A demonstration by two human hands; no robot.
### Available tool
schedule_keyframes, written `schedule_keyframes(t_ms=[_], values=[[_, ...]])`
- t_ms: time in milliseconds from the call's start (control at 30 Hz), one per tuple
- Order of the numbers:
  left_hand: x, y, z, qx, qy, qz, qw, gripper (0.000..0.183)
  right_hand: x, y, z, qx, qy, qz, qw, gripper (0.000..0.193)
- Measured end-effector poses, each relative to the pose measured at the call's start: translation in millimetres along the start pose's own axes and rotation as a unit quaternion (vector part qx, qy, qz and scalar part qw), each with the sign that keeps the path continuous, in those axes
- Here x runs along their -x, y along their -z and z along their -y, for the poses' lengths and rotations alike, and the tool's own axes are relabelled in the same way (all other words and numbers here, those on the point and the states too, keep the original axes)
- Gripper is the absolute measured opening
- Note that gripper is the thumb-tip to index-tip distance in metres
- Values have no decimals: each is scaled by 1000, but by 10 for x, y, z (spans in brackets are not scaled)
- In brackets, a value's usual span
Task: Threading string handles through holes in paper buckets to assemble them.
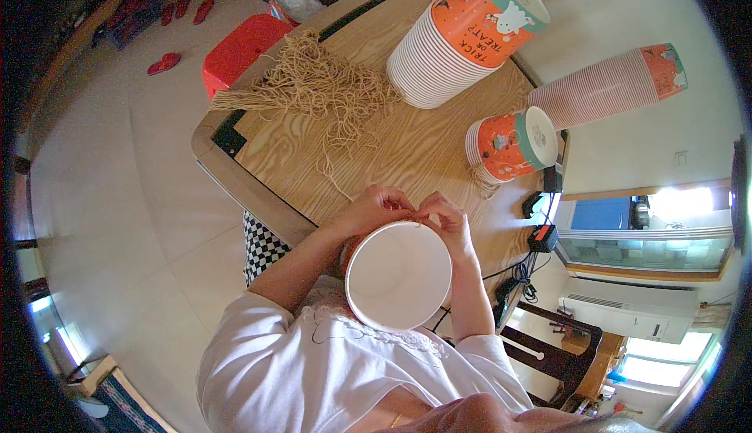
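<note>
A paper bucket (398, 278), white inside, rests against my chest with its mouth facing up. At its far rim the fingertips of my left hand (381, 203) and my right hand (446, 215) come together in a pinch. A bit of tan twine shows at the rim between them, and a strand runs from my left hand toward a tangled heap of twine cords (325, 88) on the table. Both hands are closed; my fingers partly hide the twine. Beyond them stand a tall stack of striped orange paper buckets (450, 53) and a shorter stack (489, 147), all upside down.
The wooden table (290, 171) spreads ahead of me. Another bucket stack (603, 88) stands at its right edge, near black adapters and cables (540, 237). A red stool (239, 53) is beyond the left edge; a dark chair (552, 347) is at right.
</note>
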State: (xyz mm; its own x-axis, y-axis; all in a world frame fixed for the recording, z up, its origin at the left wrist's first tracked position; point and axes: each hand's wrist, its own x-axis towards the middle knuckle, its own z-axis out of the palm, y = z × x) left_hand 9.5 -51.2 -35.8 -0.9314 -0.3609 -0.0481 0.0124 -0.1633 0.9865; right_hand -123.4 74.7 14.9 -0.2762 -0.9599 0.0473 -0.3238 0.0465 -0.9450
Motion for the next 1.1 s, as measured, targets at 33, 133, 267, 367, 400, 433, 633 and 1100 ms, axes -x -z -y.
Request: schedule_keyframes(t_ms=[33,133,267,367,400,433,633,1100], values=[[-1,-5,-8,0,0,1,1000,20,6,8,-20,7,13,-3,1000,13],[-1,-9,-18,-9,6,-4,1000,21,12,11,-59,1,14,-6,1000,14],[-4,0,47,-9,21,-6,1000,24,-10,-18,-15,-35,-11,-12,999,13],[-4,-4,42,-22,21,-4,1000,25,9,33,-53,34,23,10,999,11],[-2,-6,39,-25,16,-2,1000,24,17,41,-63,21,31,12,999,12],[-3,-4,59,-25,16,-2,1000,24,19,45,-65,9,39,15,999,13],[-4,-6,87,-43,5,-1,999,22,31,69,32,-36,7,46,998,14],[10,-26,26,-54,14,-8,998,21,16,77,40,0,12,50,999,12]])
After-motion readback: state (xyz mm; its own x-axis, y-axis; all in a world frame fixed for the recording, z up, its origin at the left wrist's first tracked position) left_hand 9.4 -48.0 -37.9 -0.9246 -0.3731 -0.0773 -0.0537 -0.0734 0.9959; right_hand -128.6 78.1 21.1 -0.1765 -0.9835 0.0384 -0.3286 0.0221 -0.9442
